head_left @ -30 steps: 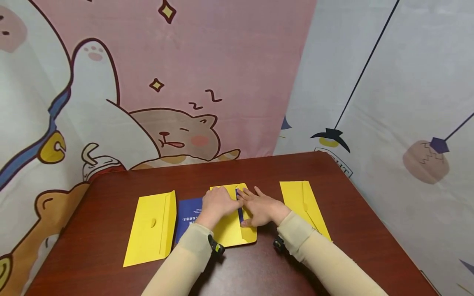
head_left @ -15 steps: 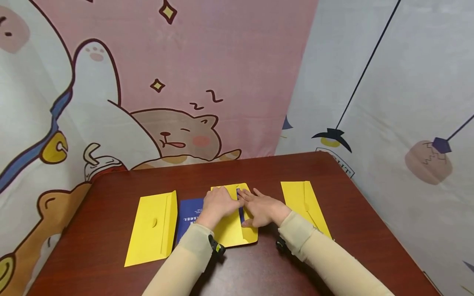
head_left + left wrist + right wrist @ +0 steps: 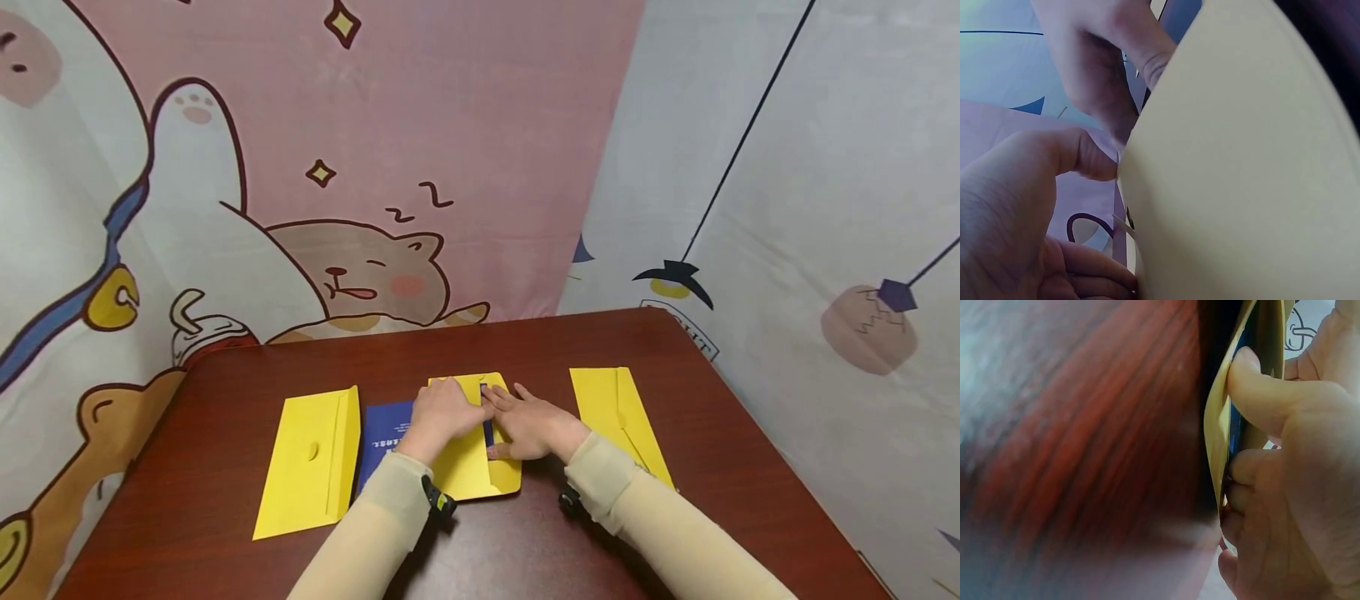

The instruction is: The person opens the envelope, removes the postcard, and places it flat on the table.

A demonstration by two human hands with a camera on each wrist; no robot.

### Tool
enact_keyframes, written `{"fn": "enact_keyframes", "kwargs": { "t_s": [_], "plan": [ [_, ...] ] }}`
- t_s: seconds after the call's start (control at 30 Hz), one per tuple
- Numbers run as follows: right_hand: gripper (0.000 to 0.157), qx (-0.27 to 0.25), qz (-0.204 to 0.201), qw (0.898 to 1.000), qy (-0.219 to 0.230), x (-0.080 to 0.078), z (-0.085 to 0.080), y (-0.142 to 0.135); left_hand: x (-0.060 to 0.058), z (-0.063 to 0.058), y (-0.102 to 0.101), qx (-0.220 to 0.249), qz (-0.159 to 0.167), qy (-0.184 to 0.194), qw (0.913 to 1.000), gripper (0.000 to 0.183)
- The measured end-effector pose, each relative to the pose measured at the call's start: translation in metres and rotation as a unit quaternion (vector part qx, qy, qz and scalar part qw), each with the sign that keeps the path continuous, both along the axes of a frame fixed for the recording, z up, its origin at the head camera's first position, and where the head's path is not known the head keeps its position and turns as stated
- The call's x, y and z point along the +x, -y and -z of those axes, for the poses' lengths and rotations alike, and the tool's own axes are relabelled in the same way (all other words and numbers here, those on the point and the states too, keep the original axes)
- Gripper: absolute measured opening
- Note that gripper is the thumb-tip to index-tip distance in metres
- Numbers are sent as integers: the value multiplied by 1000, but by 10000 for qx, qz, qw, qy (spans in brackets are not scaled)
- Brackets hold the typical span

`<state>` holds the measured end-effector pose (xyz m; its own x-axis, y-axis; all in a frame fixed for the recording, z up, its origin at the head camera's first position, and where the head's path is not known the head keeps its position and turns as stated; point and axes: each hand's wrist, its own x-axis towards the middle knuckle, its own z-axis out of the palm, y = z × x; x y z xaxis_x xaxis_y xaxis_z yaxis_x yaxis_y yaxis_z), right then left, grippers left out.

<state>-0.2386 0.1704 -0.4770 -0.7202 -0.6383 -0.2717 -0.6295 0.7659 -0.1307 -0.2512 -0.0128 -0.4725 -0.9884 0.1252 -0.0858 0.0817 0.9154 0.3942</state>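
In the middle of the table lies a yellow envelope (image 3: 459,468), its flap side turned to the right. A strip of a dark blue booklet (image 3: 489,433) shows at its opening. My left hand (image 3: 444,412) rests on top of the envelope, thumb pointing towards the opening; the left wrist view has its thumb and fingers touching the paper (image 3: 1222,156). With fingers spread, my right hand (image 3: 528,427) presses on the blue booklet at the opening. The right wrist view shows the right thumb (image 3: 1254,381) against the blue edge, inside the bowed yellow flap (image 3: 1215,428).
Left of the middle envelope lies a blue booklet (image 3: 381,429) with white print, partly hidden by my left arm. Another yellow envelope (image 3: 300,462) is farther left. A third envelope (image 3: 606,404) lies at right, partly under my right sleeve. A patterned cloth (image 3: 510,167) hangs behind the table.
Both hands stay in nearly the same place on the middle envelope. The whole head view shifts very slightly; the envelopes and booklets keep their places.
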Motion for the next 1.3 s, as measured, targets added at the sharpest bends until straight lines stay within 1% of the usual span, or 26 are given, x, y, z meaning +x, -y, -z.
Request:
{"fn": "enact_keyframes", "kwargs": {
  "t_s": [0.07, 0.23, 0.33, 0.5, 0.67, 0.83, 0.93, 1.03, 1.1, 1.3],
  "plan": [
    [91, 44, -14, 10000, -87, 0, 0, 0, 0, 0, 1, 33, -39, 13, 10000, 75],
    [90, 159, -2, 9997, -185, 1, -1, 1, 0, -1, 3, 43, -211, 6, 9998, 79],
    [89, 116, 72, 9999, -90, 0, -4, 3, 0, -2, 4, -67, -281, -62, 9996, 79],
    [87, -28, 245, 9995, 193, 0, -9, 7, 2, -2, 3, -177, -290, -161, 9993, 70],
    [86, 52, 268, 9994, 219, 0, -8, 6, 3, -3, 2, -117, -299, -182, 9993, 67],
    [83, 92, 241, 9996, 137, 2, -6, 2, 3, -2, 2, -24, -305, -126, 9995, 79],
    [83, 105, 254, 9995, 123, 3, -7, 1, 3, -1, 2, 36, -315, -98, 9995, 87],
    [85, 118, 286, 9994, 169, 5, -9, -1, 3, 0, 2, 79, -318, -82, 9994, 90],
    [86, 129, 306, 9992, 207, 7, -10, -3, 3, 1, 2, 108, -308, -61, 9994, 88],
    [88, 115, 249, 9994, 232, 9, -12, -9, 2, 2, 1, 169, -236, -85, 9995, 74]
  ]
}}
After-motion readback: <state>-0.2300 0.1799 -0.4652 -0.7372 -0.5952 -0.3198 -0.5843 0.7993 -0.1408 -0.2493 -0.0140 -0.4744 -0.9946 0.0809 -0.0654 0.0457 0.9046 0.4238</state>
